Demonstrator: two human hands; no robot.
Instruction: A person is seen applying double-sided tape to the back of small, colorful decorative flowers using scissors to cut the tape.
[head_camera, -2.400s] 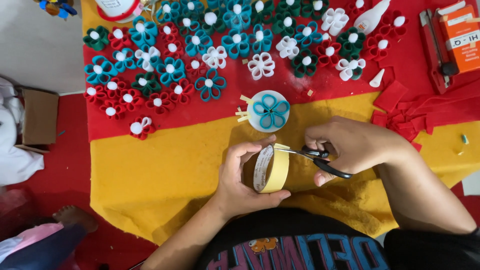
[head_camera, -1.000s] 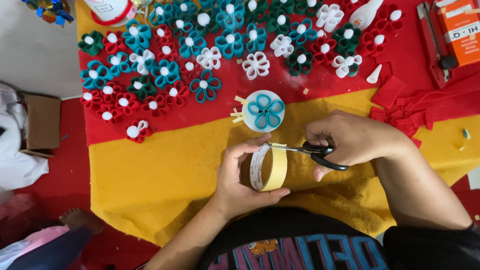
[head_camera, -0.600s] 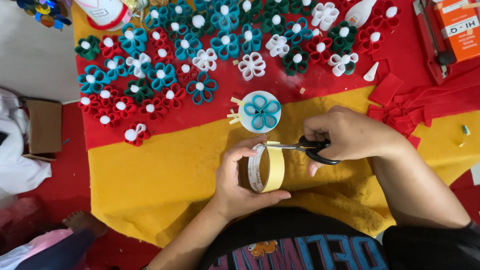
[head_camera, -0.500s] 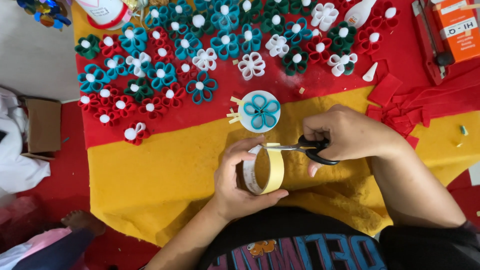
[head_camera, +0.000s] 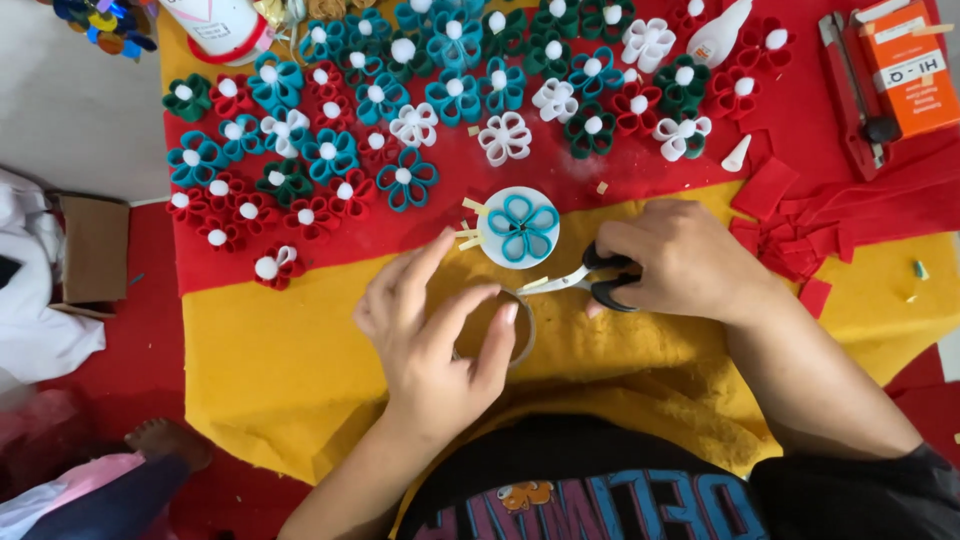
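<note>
My left hand (head_camera: 430, 335) lies over a roll of tape (head_camera: 522, 338) that rests flat on the yellow felt (head_camera: 270, 350), fingers curled around its rim. My right hand (head_camera: 690, 262) grips black-handled scissors (head_camera: 590, 283), their blades pointing left toward the roll. Just beyond the blades a white disc (head_camera: 520, 228) bears a teal quilled flower, with small yellowish tape bits beside it.
Many teal, red, green and white felt flowers (head_camera: 330, 150) cover the red felt (head_camera: 800, 90) at the far side. A glue bottle (head_camera: 722, 32), an orange box (head_camera: 915, 65), a red cutter (head_camera: 850, 90) and red felt scraps (head_camera: 790, 235) lie at right. A cardboard box (head_camera: 92, 248) sits left.
The tape roll, held upright against the scissor blades before, now lies flat under my left hand. My right hand still holds the scissors in nearly the same spot.
</note>
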